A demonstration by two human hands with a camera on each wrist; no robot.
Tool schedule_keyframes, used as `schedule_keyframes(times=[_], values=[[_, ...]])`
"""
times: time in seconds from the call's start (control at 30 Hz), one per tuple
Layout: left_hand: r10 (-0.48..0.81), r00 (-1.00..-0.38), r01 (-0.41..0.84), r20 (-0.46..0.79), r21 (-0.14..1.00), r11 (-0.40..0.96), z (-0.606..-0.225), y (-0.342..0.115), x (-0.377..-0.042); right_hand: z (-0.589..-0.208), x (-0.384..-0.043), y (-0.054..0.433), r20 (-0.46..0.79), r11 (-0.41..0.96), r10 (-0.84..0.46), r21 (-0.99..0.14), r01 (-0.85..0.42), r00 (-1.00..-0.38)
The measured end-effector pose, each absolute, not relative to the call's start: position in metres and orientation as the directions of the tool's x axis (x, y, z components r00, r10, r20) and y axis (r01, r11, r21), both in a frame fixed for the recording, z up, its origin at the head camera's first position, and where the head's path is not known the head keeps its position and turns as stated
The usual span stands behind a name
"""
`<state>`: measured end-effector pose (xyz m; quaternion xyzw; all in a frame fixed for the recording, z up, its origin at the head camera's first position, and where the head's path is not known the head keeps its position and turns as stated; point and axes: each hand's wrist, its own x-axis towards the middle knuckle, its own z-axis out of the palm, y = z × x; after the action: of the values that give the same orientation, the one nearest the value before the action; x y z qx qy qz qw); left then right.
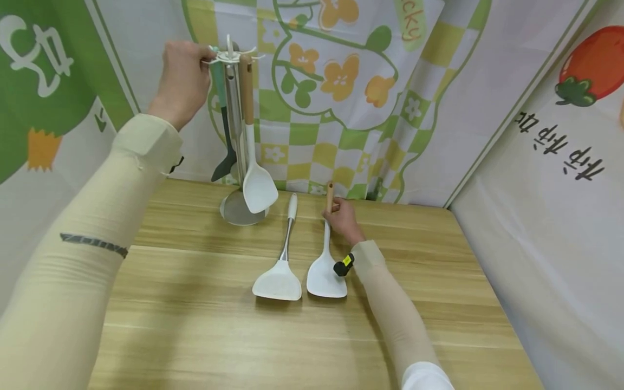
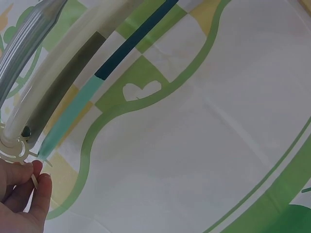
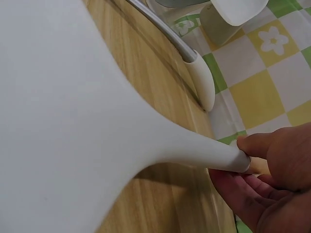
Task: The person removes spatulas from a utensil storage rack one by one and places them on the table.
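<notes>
At the top of a white utensil rack, my left hand pinches one of the thin hooks, right by the mint-green handle of a hanging utensil. A white spatula with a wooden handle also hangs from the rack, its blade low over the round base. On the right, my right hand grips the wooden handle of another white spatula, thumb and fingers around it just past the white neck. Left of that spatula lies a white turner with a metal shaft.
The rack's round base stands near the back edge of the wooden table. A checked, flowered curtain hangs right behind it. White printed panels close in the sides.
</notes>
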<state>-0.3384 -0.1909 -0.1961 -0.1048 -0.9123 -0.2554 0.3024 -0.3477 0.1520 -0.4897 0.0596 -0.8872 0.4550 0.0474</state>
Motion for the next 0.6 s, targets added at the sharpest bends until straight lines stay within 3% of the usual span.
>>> schedule_keyframes(times=[0.4, 0.6], values=[[0.026, -0.787, 0.342, 0.617, 0.401, 0.85, -0.1976, -0.1916, -0.3418, -0.4958, -0.3465, 0.1521, 0.16, 0.663, -0.131, -0.72, -0.207, -0.978], [0.034, -0.767, 0.351, 0.64, 0.375, 0.858, -0.1982, -0.1897, -0.3416, -0.4972, -0.3453, 0.1514, 0.079, 0.706, -0.124, -0.693, -0.144, -0.989]])
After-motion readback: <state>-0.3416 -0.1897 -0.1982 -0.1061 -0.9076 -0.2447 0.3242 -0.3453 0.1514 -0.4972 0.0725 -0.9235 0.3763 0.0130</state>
